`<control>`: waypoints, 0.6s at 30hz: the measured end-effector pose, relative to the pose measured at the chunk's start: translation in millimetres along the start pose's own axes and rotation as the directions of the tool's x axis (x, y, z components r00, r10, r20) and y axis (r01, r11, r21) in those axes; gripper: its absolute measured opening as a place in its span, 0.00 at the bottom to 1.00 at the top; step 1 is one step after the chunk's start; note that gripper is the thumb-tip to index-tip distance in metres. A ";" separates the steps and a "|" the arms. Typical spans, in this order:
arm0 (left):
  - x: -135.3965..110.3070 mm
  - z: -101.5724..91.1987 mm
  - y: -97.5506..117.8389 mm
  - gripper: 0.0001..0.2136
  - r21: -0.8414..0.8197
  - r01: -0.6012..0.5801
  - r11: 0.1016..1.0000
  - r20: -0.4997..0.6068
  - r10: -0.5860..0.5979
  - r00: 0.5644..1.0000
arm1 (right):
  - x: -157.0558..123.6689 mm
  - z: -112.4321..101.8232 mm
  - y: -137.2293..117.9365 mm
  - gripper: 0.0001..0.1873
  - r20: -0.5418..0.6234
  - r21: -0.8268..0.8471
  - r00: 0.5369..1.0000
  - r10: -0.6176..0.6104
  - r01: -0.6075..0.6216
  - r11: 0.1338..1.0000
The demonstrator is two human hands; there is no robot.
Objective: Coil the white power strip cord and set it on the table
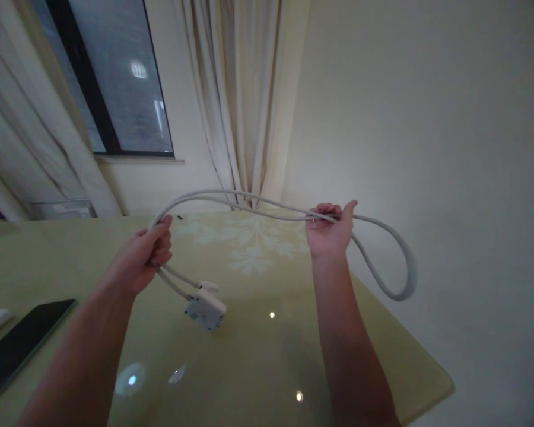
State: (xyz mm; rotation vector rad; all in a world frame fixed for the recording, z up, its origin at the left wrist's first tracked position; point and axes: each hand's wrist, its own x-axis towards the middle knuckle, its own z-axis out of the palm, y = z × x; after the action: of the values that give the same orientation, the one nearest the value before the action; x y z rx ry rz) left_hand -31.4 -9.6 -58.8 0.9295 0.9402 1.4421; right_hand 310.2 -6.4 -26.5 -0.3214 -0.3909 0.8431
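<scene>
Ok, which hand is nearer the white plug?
Left. The left hand grips the cord just up and left of the plug; the right hand holds the cord's loop well off to the plug's right, higher up.

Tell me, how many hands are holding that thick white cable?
2. The left hand grips the thick white rubbery cable above its white boxy plug end; the right hand clasps both strands beside its loop. No other hands show.

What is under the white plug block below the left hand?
Under the plug block on the white cable, only the glossy yellow-green table shows. The patch right beneath it is covered; whether they touch cannot be told.
</scene>
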 end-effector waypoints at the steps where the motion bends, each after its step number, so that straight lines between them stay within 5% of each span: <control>1: -3.0 2.2 5.8 0.15 -0.082 0.060 0.995 0.047 -0.056 0.997 | 4.0 -4.2 9.2 0.30 -0.030 -0.074 0.999 -0.010 0.008 0.997; 5: -10.6 12.9 16.1 0.18 -0.327 0.166 0.930 0.139 -0.127 0.982 | 8.2 -12.4 43.8 0.27 -0.013 -0.309 0.999 -0.043 0.037 0.950; 8: -13.9 22.6 11.7 0.18 -0.339 0.108 0.934 0.116 -0.073 0.991 | -3.0 -9.2 58.2 0.23 0.184 -0.523 0.980 -0.073 0.160 0.837; 10: -16.0 28.3 7.8 0.15 -0.314 0.077 0.946 0.128 -0.038 0.991 | -15.4 -5.4 59.9 0.20 0.401 -0.640 0.915 -0.056 0.323 0.698; 13: -18.9 34.0 4.1 0.08 -0.313 0.034 0.949 0.157 0.016 0.987 | -35.2 -1.3 57.2 0.17 0.682 -0.667 0.716 0.147 0.528 0.525; 15: -20.0 35.9 2.0 0.06 -0.272 0.003 0.962 0.151 0.040 0.988 | -45.9 0.2 57.7 0.20 0.732 -0.668 0.615 0.293 0.563 0.487; 18: -20.7 38.8 -3.1 0.08 -0.149 -0.050 0.987 0.149 0.073 0.986 | -57.6 3.0 63.8 0.27 0.680 -0.728 0.586 0.442 0.465 0.504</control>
State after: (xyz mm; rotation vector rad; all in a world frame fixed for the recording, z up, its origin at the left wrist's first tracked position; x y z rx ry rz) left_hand 7.1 -28.2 -48.0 0.9538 0.6879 1.4480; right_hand 232.3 -10.6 -62.8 -0.8910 -1.8018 0.6523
